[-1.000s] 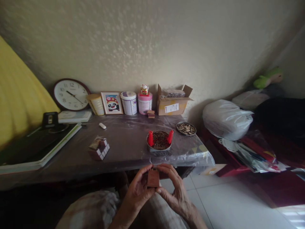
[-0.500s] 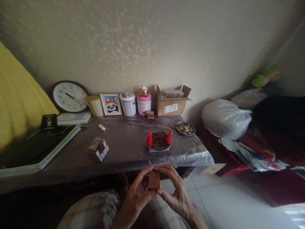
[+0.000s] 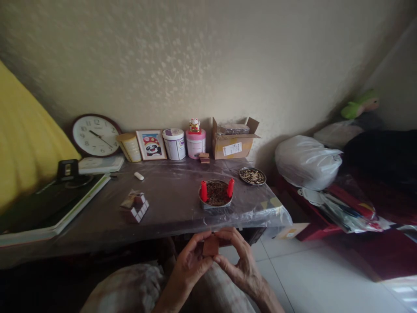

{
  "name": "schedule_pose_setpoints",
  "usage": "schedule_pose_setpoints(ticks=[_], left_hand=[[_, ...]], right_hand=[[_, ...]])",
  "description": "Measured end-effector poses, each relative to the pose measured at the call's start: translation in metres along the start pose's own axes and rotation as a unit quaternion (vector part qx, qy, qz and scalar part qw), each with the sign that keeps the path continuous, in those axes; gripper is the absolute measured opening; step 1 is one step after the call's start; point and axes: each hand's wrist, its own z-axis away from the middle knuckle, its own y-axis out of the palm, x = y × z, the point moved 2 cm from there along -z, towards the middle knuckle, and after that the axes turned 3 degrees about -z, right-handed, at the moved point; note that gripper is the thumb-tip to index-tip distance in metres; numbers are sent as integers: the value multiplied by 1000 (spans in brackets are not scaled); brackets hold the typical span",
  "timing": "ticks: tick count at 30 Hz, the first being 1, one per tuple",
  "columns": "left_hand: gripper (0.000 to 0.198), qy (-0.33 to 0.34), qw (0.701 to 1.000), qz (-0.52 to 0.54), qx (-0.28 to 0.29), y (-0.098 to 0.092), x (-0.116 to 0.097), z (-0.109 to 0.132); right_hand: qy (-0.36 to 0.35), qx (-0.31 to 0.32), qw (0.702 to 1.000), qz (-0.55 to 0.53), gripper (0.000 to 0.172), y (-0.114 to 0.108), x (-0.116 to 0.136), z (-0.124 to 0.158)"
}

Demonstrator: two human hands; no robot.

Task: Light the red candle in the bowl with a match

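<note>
Above my lap, in front of the table edge, a small brown matchbox (image 3: 210, 246) is held between both hands. My left hand (image 3: 192, 261) grips its left side, thumb along the lower edge and fingers curled behind. On the other side my right hand (image 3: 239, 258) pinches it, thumb at the lower right corner and index finger over the top. Fingers partly hide the box's far edge. Beyond the hands stands a round tin of dark grains (image 3: 216, 193) with two red candles (image 3: 203, 191) upright in it. A metal dish of matchsticks (image 3: 252, 176) lies to its right.
A plastic-covered table (image 3: 169, 191) carries a stack of small boxes (image 3: 135, 206), a white oval object (image 3: 139, 176) and a large dark book (image 3: 52, 204). Along the wall stand a clock (image 3: 96, 135), a framed panda picture (image 3: 151, 145), canisters (image 3: 174, 145) and a cardboard box (image 3: 233, 145).
The matchbox has tilted slightly in my fingers, and the thin pale bits at its top edge no longer show. Both hands keep their hold. The view has shifted a little.
</note>
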Motion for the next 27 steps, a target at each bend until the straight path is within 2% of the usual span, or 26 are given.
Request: schedule_pose_setpoints(ticks=[4, 8, 12, 16, 19, 22, 27], left_hand=[[33, -10, 1000, -1, 7, -1, 1, 0], [35, -18, 999, 13, -33, -3, 7, -1], [34, -19, 997, 58, -53, -3, 10, -3], [28, -13, 993, 105, -55, 0, 7, -8], [27, -18, 989, 137, -55, 3, 8, -10], [27, -20, 987, 153, -54, 5, 9, -11], [22, -13, 986, 153, -62, 11, 8, -11]], right_hand=[[11, -9, 1000, -16, 35, -1, 0, 2], [68, -17, 991, -111, 35, -1, -6, 3], [164, -90, 944, -273, 23, -5, -17, 4], [209, -170, 912, -310, 11, -10, -26, 3], [181, -192, 920, -291, 7, -14, -24, 0], [104, -213, 947, -218, 4, -18, -14, -4], [-8, -204, 978, -46, 16, -17, 4, -5]])
